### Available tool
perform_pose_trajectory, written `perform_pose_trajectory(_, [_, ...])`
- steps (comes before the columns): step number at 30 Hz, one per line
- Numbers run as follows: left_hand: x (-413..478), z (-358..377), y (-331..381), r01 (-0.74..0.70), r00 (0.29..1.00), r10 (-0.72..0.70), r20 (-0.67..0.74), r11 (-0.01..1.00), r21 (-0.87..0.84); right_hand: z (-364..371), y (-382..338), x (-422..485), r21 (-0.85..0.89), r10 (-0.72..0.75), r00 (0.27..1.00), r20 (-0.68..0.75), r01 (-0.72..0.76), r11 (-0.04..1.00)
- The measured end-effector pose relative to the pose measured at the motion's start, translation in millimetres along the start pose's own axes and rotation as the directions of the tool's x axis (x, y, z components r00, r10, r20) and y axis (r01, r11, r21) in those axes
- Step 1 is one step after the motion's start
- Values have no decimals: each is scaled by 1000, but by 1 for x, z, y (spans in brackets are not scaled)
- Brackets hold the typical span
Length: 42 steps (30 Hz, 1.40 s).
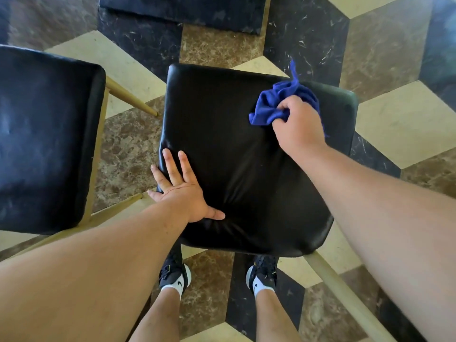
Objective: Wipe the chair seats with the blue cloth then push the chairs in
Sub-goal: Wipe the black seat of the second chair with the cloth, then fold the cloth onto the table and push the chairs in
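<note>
A black leather chair seat [229,134] fills the middle of the view, directly below me. My right hand [299,127] is shut on a bunched blue cloth [276,99] and presses it on the seat's far right part. My left hand [181,191] lies flat with fingers spread on the seat's near left edge, holding nothing. A second black chair seat [44,139] stands to the left, apart from the first.
Pale wooden chair legs [133,97] stick out between the two seats, and another leg [345,294] runs to the lower right. A dark slab edge [182,8] lies at the top. My feet [175,275] stand under the seat's near edge on patterned marble floor.
</note>
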<state>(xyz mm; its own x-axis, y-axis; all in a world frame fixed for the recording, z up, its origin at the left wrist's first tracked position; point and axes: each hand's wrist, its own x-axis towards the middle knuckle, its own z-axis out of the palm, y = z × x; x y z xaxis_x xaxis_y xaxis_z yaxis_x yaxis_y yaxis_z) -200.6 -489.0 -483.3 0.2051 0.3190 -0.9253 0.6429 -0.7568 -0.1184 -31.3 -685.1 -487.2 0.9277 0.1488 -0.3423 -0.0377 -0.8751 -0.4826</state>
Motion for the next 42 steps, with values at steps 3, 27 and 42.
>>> perform_pose_trajectory(3, [4, 3, -2, -15, 1000, 15, -20, 1000, 7, 15, -11, -21, 12, 22, 1000, -11, -22, 1000])
perform_pose_trajectory(27, [-108, -59, -6, -438, 894, 408, -187, 883, -169, -91, -75, -177, 233, -80, 988, 134, 47, 971])
perform_pose_trajectory(42, [-224, -128, -28, -576, 817, 411, -404, 552, -603, -164, -148, -196, 562, 12, 984, 176, -111, 819])
